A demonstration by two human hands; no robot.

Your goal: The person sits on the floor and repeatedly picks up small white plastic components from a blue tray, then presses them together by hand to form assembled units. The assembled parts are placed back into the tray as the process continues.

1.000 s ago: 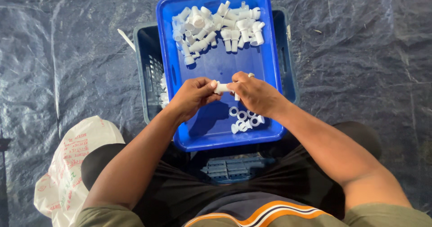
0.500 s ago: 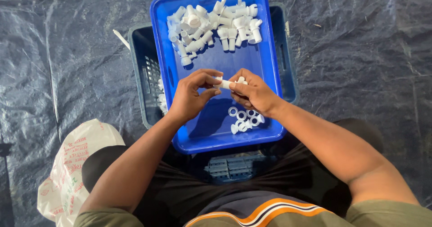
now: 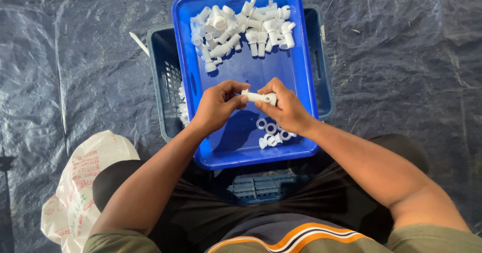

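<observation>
While both hands [image 3: 251, 107] pinch one fitting [image 3: 259, 97], roughly six rings [image 3: 271, 132] lie below.

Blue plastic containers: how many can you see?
2. A bright blue plastic tray sits on top of a darker blue slotted plastic crate, which pokes out around it. Others may be hidden.

Both arms were bare from the upper arm down, with no watch, band or ring to be seen on either wrist or on the left hand [image 3: 217, 107] or right hand [image 3: 287, 110]. The person wore an olive-green short-sleeved top, its sleeves showing at the bottom corners of the head view. Lower down sat dark, near-black shorts, loose and creased in folds over both thighs. At the very bottom edge ran a dark blue-grey garment crossed by curved stripes of orange and white
</observation>
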